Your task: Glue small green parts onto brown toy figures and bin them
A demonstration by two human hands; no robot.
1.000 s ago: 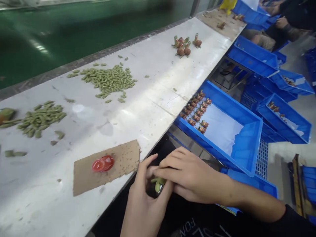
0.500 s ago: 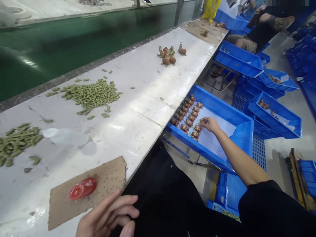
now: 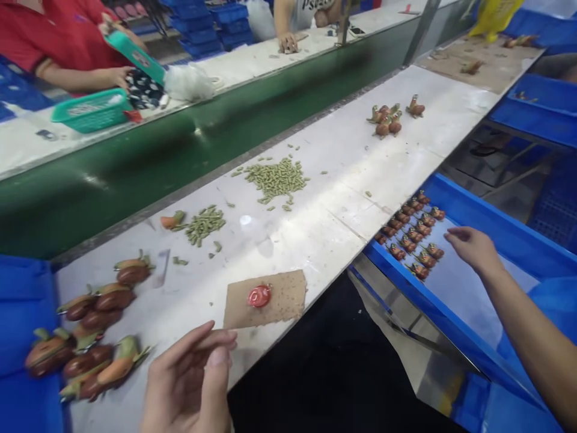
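Faintly, "PS" shows on a co-worker's white shirt (image 3: 311,5); remainder unreadable.

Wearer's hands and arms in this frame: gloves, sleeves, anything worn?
Both are bare. The left hand has no glove, ring or watch in view, and its wrist is cut off by the frame edge. The right hand is also ungloved, with the forearm uncovered up to the frame edge; no sleeve, band or marking shows on either.

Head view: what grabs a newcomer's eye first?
The blue bin at right, with brown figurines in neat rows and the right hand just above them. Then the red blob on a cardboard scrap at the table edge, by the empty left hand.
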